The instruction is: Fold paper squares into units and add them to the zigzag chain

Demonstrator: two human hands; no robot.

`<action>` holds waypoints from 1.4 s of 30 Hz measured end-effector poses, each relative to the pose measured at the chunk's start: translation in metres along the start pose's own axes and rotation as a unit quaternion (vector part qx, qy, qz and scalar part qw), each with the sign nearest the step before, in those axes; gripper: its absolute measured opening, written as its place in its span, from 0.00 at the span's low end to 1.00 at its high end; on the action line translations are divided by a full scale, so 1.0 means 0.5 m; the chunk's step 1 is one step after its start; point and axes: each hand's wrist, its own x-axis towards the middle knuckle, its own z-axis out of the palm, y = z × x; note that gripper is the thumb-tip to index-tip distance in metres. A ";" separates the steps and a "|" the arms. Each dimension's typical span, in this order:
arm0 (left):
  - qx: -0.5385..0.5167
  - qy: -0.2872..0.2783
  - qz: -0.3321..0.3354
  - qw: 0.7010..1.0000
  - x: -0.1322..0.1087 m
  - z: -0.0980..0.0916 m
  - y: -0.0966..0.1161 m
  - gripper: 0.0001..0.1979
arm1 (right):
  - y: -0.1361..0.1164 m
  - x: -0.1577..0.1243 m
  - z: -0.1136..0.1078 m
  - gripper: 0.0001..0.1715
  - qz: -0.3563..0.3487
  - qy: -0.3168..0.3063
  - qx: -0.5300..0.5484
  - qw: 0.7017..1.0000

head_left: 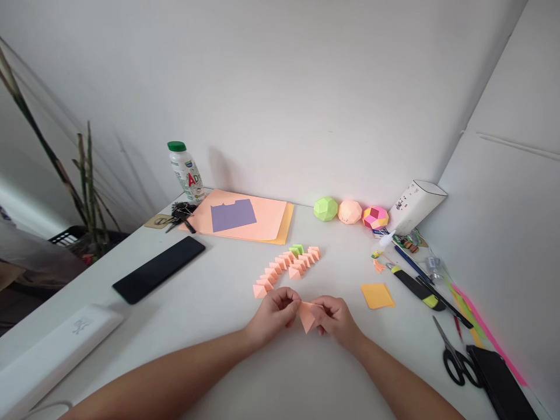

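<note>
Between my two hands is a small folded peach paper piece (pixel 308 317), its point turned down toward me. My left hand (pixel 275 312) pinches its left corner between thumb and fingers. Closed on its right side is my right hand (pixel 336 318). Just beyond my hands, two rows of similar folded peach pieces (pixel 276 268) lie on the white table, and a few green folded pieces (pixel 296 249) sit at the far end. Right of my right hand lies a yellow-orange square of paper (pixel 377 296).
Peach sheets (pixel 271 219) with a purple paper (pixel 234 216) lie at the back, near a white bottle (pixel 187 172). A black phone (pixel 160 269) is on the left. Paper balls (pixel 350 212) stand by the wall. A cutter (pixel 415 287) and scissors (pixel 455 359) lie right.
</note>
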 end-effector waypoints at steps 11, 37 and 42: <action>0.004 -0.054 0.015 0.998 0.000 0.001 -0.002 0.13 | 0.012 -0.001 0.000 0.22 -0.011 -0.018 0.014 1.000; 0.065 -0.023 0.024 0.997 -0.005 0.010 -0.006 0.07 | 0.008 0.002 0.015 0.04 -0.050 0.047 -0.050 0.996; 0.052 0.004 0.019 0.998 -0.002 0.001 -0.007 0.07 | 0.001 0.000 0.005 0.06 -0.008 0.065 0.046 0.997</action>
